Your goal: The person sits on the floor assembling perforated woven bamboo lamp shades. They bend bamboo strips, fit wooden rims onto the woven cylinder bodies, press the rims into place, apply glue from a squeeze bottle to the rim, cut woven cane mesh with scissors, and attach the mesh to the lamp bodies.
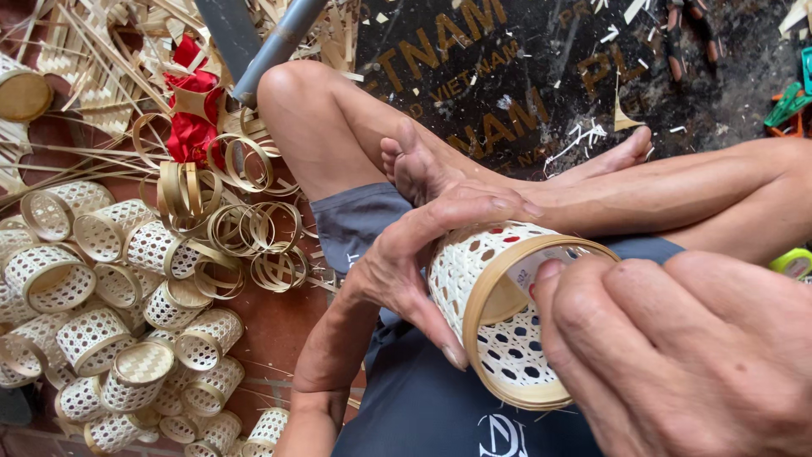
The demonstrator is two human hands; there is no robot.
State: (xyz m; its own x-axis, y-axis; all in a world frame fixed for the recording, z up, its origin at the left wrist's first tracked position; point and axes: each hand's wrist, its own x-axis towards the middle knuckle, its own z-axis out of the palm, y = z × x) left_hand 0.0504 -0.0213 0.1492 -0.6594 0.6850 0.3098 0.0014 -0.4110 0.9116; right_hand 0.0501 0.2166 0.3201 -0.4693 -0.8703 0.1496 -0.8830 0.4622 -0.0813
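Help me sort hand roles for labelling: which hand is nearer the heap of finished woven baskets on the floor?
Left. The left hand grips the woven basket on the side toward the heap of finished baskets; the right hand is at its rim, farther away.

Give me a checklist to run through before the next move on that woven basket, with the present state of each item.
1. Left hand wraps the woven basket from outside, thumb by the rim: ok.
2. Right hand fingertips sit at the bamboo rim band: ok.
3. Rim band seated evenly all round: cannot tell, the right hand hides the far side.
4. Basket opening faces the camera, open weave visible inside: ok.
5. Spare bamboo rings lie on the floor left of the knee, apart from both hands: ok.
6. Finished baskets heaped on the floor, away from the work: ok.
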